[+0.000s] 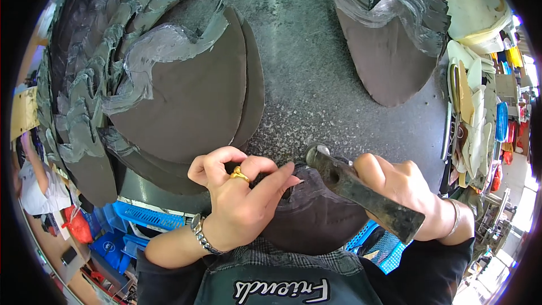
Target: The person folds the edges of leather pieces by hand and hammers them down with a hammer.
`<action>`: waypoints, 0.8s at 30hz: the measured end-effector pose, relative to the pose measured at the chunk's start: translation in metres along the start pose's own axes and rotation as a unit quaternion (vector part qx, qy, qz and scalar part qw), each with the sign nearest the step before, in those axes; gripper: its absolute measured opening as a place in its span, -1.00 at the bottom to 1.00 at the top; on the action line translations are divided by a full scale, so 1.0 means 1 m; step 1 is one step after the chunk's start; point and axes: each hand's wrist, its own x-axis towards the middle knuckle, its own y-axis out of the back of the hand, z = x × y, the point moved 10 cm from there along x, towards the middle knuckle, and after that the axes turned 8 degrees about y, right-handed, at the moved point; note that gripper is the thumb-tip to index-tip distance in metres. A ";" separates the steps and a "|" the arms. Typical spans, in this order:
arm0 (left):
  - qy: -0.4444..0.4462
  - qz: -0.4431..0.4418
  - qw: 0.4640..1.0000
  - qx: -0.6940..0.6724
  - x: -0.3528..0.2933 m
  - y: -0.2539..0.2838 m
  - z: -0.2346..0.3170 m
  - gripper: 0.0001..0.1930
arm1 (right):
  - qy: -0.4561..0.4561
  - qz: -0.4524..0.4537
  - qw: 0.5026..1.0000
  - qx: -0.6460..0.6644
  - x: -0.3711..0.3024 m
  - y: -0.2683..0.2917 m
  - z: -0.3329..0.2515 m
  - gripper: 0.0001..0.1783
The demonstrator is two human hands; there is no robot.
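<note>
My right hand is closed round the handle of a worn metal hammer. The hammer's round face lies close to the fingertips of my left hand. Below them a dark brown leather-like piece lies at the table's near edge, with a grey smeared, glue-like band along its far edge. My left thumb and fingers are pinched together at that band. The exact spot they grip is partly hidden by the fingers. A gold ring and a watch are on my left hand and wrist.
Overlapping brown pieces with grey smeared edges lie left on the dark table; more pieces lie far right. A pale tub stands beyond them. Blue baskets sit below the near edge. Another person is at far left.
</note>
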 end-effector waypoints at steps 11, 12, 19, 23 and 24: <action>-0.041 0.027 0.998 0.031 -0.008 -0.001 0.010 -0.67 | 0.006 0.031 0.998 -0.048 0.005 0.003 0.000 -0.77; -0.043 0.026 0.998 0.031 -0.008 -0.001 0.010 -0.67 | 0.006 0.012 0.999 -0.033 0.007 0.002 0.000 -0.77; -0.015 0.030 0.997 0.071 -0.010 0.007 0.008 -0.68 | 0.003 -0.018 0.999 0.044 0.011 -0.003 0.003 -0.69; 0.014 0.016 0.991 0.131 -0.019 -0.001 0.014 -0.64 | -0.008 -0.024 0.999 0.033 0.001 -0.014 0.009 -0.58; 0.027 0.025 0.993 0.109 -0.020 -0.002 0.013 -0.64 | 0.007 -0.011 1.000 0.009 0.001 -0.009 0.006 -0.55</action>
